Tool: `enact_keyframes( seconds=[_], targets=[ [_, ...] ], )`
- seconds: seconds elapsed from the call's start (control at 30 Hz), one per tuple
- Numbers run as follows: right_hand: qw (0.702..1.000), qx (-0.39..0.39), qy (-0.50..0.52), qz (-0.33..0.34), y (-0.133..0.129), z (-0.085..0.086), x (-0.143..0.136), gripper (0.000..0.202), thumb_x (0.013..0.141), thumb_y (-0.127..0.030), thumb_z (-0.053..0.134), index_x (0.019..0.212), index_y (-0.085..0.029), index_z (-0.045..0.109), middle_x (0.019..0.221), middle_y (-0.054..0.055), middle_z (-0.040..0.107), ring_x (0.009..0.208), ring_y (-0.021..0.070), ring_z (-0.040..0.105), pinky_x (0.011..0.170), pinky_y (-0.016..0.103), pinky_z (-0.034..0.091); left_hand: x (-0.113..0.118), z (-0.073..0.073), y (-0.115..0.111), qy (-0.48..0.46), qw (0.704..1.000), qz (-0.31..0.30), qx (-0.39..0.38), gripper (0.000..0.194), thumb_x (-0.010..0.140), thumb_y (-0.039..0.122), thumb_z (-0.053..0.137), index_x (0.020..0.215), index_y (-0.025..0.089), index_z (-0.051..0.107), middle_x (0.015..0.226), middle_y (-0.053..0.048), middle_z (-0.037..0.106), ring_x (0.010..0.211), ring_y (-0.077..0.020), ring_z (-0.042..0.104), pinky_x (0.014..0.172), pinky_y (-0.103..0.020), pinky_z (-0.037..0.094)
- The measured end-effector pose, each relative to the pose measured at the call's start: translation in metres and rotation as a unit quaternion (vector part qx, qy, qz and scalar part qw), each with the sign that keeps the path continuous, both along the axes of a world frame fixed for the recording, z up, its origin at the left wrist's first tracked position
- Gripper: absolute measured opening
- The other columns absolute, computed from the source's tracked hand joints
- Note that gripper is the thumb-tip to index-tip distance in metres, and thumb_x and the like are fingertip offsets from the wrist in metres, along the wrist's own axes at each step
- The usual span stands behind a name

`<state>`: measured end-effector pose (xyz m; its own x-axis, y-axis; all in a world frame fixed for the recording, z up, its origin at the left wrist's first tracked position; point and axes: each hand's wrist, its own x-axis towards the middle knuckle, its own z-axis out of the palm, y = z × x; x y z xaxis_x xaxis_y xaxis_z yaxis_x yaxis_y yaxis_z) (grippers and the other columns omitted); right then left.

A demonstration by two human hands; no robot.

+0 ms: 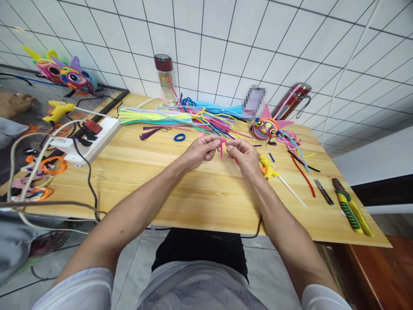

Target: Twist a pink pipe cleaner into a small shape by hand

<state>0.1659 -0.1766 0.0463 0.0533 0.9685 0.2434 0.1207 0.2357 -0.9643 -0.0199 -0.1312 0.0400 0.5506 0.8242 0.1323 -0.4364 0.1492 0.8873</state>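
Observation:
Over the middle of the wooden table point(193, 193), my left hand point(202, 151) pinches a pink pipe cleaner point(221, 148). On its other side my right hand point(243, 155) has its fingers closed on the same bent pink piece, and a reddish end shows below those fingers. The hands are close together with a small gap between them. A yellow glue gun point(268, 167) lies just right of my right hand. Behind my left hand is a blue ring point(179, 137). Bundles of colourful pipe cleaners point(155, 116) lie along the back.
A white power strip point(87, 144) with cables stands left. Bottles point(164, 79) and a phone point(253, 102) are at the wall. A colourful mask figure point(264, 128), snips point(324, 191) and pliers point(348, 209) lie right. Another person's hand point(16, 103) shows at far left.

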Motion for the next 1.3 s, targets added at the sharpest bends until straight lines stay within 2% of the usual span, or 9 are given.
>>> enact_keyframes(
  seconds=[0.23,0.53,0.77,0.97,1.17,1.3],
  targets=[
    [1.0,0.004,-0.023,-0.011,-0.003,0.004,-0.004,0.022,0.077,-0.043,0.078,0.081,-0.022,0.071,0.067,-0.003,0.064,0.06,0.0123,0.054,0.062,0.028,0.049,0.0,0.004,-0.003,0.002,1.0,-0.018,-0.008,0.05,0.069,0.052,0.098,0.095,0.015,0.079,0.07,0.002,0.066,0.043,-0.0011,0.04,0.043,-0.019,0.024],
    [0.999,0.019,-0.041,-0.022,-0.006,0.006,-0.006,0.023,0.076,-0.044,0.077,0.077,-0.023,0.067,0.066,-0.003,0.064,0.061,0.0129,0.054,0.063,0.029,0.047,0.001,0.001,-0.002,0.013,1.0,-0.003,-0.008,0.045,0.067,0.048,0.098,0.092,0.014,0.081,0.069,0.001,0.065,0.045,-0.0015,0.039,0.044,-0.02,0.022],
    [0.997,0.017,-0.068,-0.034,-0.007,0.006,-0.007,0.024,0.075,-0.045,0.074,0.076,-0.023,0.065,0.064,-0.003,0.063,0.059,0.013,0.052,0.061,0.029,0.044,0.0,0.0,0.0,0.04,0.999,0.024,0.017,0.046,0.066,0.051,0.097,0.088,0.014,0.081,0.067,0.001,0.062,0.046,-0.0023,0.039,0.045,-0.021,0.023],
    [0.996,0.013,-0.08,-0.04,-0.007,0.004,-0.006,0.022,0.076,-0.044,0.074,0.075,-0.024,0.064,0.064,-0.003,0.063,0.06,0.0136,0.052,0.061,0.029,0.043,0.0,-0.002,-0.001,0.072,0.995,0.05,0.041,0.041,0.071,0.05,0.092,0.089,0.015,0.082,0.069,0.001,0.062,0.049,-0.0037,0.039,0.047,-0.022,0.025],
    [0.991,0.023,-0.11,-0.076,-0.007,0.003,-0.006,0.019,0.079,-0.041,0.07,0.077,-0.024,0.065,0.065,-0.003,0.061,0.061,0.0137,0.052,0.064,0.03,0.043,-0.002,0.005,-0.002,0.104,0.99,0.072,0.064,0.033,0.074,0.043,0.086,0.092,0.016,0.079,0.074,0.001,0.065,0.048,-0.0039,0.038,0.047,-0.023,0.024],
    [0.986,0.045,-0.135,-0.088,-0.009,0.005,-0.008,0.014,0.079,-0.036,0.069,0.075,-0.023,0.065,0.063,-0.003,0.06,0.059,0.0136,0.05,0.061,0.03,0.042,-0.003,0.009,-0.004,0.134,0.984,0.09,0.08,0.031,0.074,0.044,0.084,0.084,0.016,0.074,0.069,0.002,0.061,0.05,-0.0053,0.037,0.047,-0.024,0.024]
  ],
)
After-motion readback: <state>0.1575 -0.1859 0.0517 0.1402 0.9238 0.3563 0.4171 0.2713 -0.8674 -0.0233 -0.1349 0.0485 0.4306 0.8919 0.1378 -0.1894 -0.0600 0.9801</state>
